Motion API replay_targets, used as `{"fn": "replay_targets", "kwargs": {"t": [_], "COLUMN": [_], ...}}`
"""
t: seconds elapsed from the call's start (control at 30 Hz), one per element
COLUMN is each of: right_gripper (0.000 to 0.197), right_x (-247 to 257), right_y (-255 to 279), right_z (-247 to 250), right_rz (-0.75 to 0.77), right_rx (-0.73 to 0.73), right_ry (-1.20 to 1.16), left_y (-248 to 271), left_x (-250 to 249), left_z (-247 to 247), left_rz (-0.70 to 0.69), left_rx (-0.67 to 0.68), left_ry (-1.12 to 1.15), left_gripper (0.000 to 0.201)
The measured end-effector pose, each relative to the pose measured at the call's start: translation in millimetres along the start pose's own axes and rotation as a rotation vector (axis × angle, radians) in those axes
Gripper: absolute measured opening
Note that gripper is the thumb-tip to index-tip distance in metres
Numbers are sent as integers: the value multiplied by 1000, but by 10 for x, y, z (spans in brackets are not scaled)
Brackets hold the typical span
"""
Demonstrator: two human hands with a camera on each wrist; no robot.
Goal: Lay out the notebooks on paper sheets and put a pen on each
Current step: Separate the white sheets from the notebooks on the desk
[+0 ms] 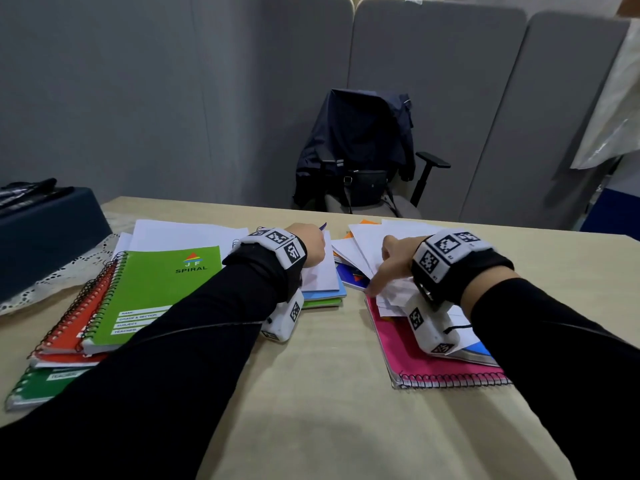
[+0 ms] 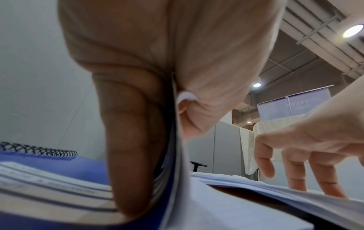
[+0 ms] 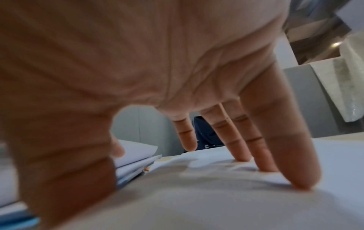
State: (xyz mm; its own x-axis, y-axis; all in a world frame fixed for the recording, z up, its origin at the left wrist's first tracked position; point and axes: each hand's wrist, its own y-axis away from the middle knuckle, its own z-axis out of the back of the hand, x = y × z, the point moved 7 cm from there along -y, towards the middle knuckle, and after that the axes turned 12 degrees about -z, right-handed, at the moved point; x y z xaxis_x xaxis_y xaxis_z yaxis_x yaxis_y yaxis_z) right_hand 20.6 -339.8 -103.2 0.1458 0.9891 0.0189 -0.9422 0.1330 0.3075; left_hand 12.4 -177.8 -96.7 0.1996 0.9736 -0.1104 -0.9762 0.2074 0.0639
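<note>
Surface: a pale beige wooden table (image 1: 322, 393) ran across the view, a white lace cloth (image 1: 69, 268) draped over its far left corner.
Left stack: a lime-green spiral notebook (image 1: 162, 289) lay on top of a red spiral notebook (image 1: 74, 327) and a dark green spiral notebook (image 1: 38, 386), with loose white sheets of paper (image 1: 180, 233) behind them.
Left hand: and there the left hand (image 1: 311, 245) sat on a white sheet topping a small pile of blue and green notebooks (image 1: 329, 297); the left wrist view showed its thumb and fingers pinching an upright edge of paper (image 2: 180, 155).
Pen: a purple tip (image 1: 323, 226) poked out past the left hand; I could not tell whether it was a pen.
Right hand: the right hand (image 1: 391, 261) spread flat, straight fingertips (image 3: 301, 179) pressing a fanned heap of white paper sheets (image 1: 367, 247).
Right stack: a pink spiral notebook (image 1: 426, 362) lay beneath that heap, near the table's right side.
Room: grey fabric partition panels (image 1: 173, 98) stood behind the table, and beyond its far edge a office chair draped with a dark navy jacket (image 1: 363, 143).
Far left: a dark blue box (image 1: 45, 233) stood on the lace.
</note>
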Motion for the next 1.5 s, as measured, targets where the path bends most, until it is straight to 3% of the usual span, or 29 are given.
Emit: {"fn": "replay_targets", "kwargs": {"t": [0.13, 0.33, 0.47, 0.57, 0.7, 0.8, 0.87, 1.03, 1.17, 1.3, 1.4, 1.5], "right_gripper": [77, 29, 31, 28, 30, 25, 31, 28, 35, 35, 40, 41], "right_x": [92, 85, 53, 190, 318, 148, 21, -3, -72, -112, -78, -11], "right_y": [31, 0, 29, 173, 448, 339, 135, -221, -184, -120, -71, -16], "right_z": [-88, 76, 242, 535, 1037, 1136, 977, 309, 154, 80, 99, 106], "right_rz": [-37, -11, 40, 99, 272, 339, 251, 45, -5, 9, 57, 114], "right_rx": [-27, -162, -312, -469, -617, -530, -414, -229, -251, -226, -216, -206], "right_ry": [68, 88, 63, 90, -415, -966, -1152, -973, -907, -917, -968, -976], "left_y": [27, 61, 141, 173, 212, 291, 327, 384, 450, 556, 619, 614], "left_x": [-7, 178, 309, 408, 558, 673, 718, 747, 731, 706, 710, 714], "left_z": [14, 114, 285, 389, 512, 600, 645, 713, 729, 697, 634, 474], "left_rz": [-15, 11, 8, 23, 62, 70, 56, 53, 57, 43, 13, -2], "left_rx": [5, -130, -336, -410, -452, -497, -510, -512, -566, -678, -762, -744], "left_ry": [-7, 239, 382, 425, 401, 377, 334, 367, 402, 491, 572, 635], "left_gripper": [41, 48, 57, 55, 46, 43, 41, 36, 41, 46, 39, 25]}}
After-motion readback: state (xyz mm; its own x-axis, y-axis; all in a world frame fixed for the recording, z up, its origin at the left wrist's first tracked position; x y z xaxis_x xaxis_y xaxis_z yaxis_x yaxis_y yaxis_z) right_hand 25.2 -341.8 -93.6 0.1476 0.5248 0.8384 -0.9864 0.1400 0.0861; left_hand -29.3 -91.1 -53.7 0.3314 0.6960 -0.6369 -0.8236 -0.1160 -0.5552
